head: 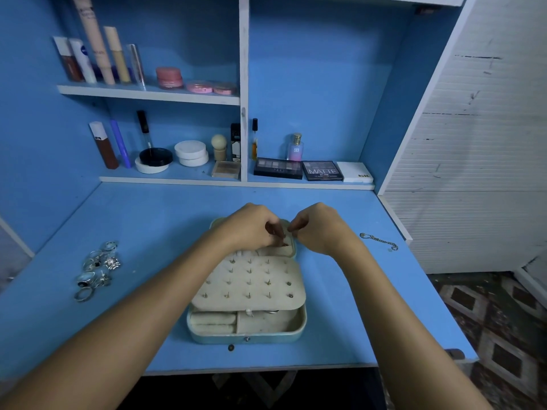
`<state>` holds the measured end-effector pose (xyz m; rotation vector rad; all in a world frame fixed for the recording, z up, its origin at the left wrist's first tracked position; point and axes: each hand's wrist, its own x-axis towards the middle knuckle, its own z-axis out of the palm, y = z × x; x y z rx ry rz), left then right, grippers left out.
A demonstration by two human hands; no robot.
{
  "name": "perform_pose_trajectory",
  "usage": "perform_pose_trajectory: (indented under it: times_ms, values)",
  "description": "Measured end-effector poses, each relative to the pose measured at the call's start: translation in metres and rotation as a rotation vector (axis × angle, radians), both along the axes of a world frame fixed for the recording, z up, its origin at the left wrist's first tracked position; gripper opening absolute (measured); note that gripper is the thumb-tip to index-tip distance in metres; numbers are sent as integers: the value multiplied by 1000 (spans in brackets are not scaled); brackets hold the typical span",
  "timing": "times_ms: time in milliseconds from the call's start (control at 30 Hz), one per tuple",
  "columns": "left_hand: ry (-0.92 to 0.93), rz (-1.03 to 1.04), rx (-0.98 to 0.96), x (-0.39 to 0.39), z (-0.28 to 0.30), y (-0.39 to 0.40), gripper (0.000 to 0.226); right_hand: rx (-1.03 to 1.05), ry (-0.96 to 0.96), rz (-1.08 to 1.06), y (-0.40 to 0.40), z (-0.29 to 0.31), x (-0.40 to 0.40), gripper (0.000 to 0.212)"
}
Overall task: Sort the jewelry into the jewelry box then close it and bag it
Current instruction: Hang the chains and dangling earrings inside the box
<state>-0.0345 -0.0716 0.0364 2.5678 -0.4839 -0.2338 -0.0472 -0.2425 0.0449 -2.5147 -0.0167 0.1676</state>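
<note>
Shelf palettes [278, 168] read "NUDES", "MATTE", "NUDE" behind open jewelry box [248, 294].

We see the pale box [247, 321] lying open mid-table, studs on its flap; rings [96, 269] heaped left, a chain [379, 241] right.

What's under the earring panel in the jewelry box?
Under the earring panel, only the jewelry box's front strip shows: ring rolls at left, a compartment at right. Everything farther back is covered by the panel.
</note>
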Motion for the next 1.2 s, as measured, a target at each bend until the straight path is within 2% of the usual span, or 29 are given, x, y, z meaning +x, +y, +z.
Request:
perform_pose_trajectory:
  times_ms: [100, 200, 300, 533, 967, 1200]
  values:
    - [14, 14, -19, 0, 4, 6, 9, -8, -40, 46, 0, -1, -1, 31]
    - [46, 4, 48, 1, 9, 13, 5, -60, -99, 113, 4, -1, -1, 35]
    - [83, -20, 129, 0, 11, 17, 8, -148, -93, 189, 8, -3, 2, 36]
    - [102, -30, 122, -7, 10, 13, 15, -296, -72, 266, 13, -11, 9, 42]
    - [97, 7, 68, -6, 8, 12, 7, -123, -3, 256, 7, 0, 0, 47]
    - [73, 6, 81, -5, 11, 8, 16, -184, -57, 228, 1, 2, -2, 26]
